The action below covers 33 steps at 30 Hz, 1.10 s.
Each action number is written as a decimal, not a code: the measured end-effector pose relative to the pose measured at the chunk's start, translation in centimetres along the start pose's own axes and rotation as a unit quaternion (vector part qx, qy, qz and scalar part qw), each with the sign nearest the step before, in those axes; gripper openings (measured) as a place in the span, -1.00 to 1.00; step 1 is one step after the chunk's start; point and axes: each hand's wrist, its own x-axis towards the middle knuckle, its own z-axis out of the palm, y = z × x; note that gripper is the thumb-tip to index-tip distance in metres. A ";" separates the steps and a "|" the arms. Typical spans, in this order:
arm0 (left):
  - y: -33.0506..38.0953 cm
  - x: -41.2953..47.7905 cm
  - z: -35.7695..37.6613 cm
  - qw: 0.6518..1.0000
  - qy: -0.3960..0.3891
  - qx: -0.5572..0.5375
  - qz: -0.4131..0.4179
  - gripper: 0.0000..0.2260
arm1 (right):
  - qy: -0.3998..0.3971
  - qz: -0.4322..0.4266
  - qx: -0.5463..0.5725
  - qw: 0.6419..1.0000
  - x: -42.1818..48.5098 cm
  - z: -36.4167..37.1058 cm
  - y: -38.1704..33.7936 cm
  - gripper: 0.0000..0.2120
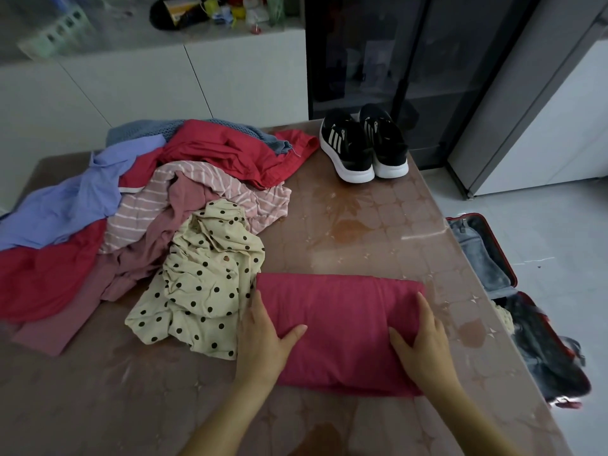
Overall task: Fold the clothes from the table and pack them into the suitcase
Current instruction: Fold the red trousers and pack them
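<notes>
1. Folded pink garment [342,324] lies on table [378,225], lower centre of frame.
2. Left hand [263,340] flat on its left edge, fingers straight.
3. Right hand [424,340] flat on its right edge, fingers straight.
4. Unfolded pile [148,209] at left.
5. Suitcase [506,274] open on floor, right edge.
</notes>
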 end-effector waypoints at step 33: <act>9.2 -13.5 9.6 0.991 -0.018 -0.132 0.023 -0.52 | -0.133 -0.103 0.156 0.973 -1.7 -10.3 9.5 -0.40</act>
